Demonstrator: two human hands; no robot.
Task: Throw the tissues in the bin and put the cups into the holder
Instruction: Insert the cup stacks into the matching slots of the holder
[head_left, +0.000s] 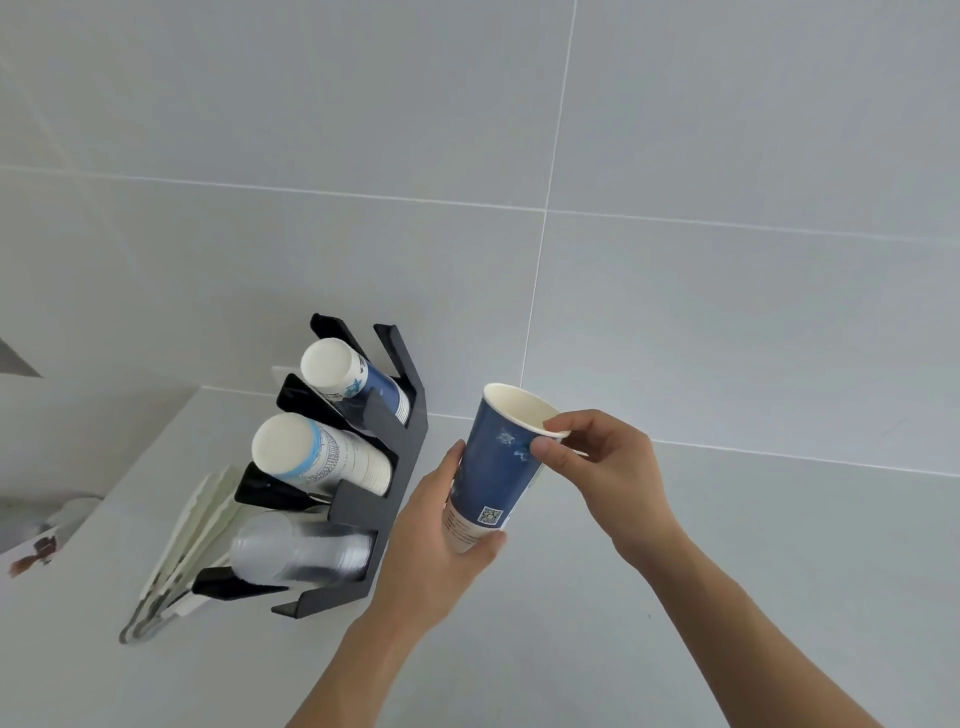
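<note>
Two hands gripping blue cup (496, 467), left hand (441, 540), right hand (592, 452), grey counter (675, 571), grey tiled wall (363, 130)

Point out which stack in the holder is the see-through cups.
The lowest stack, nearest the camera in the black holder. It is clear plastic; the two stacks above it are white paper with blue print.
</note>
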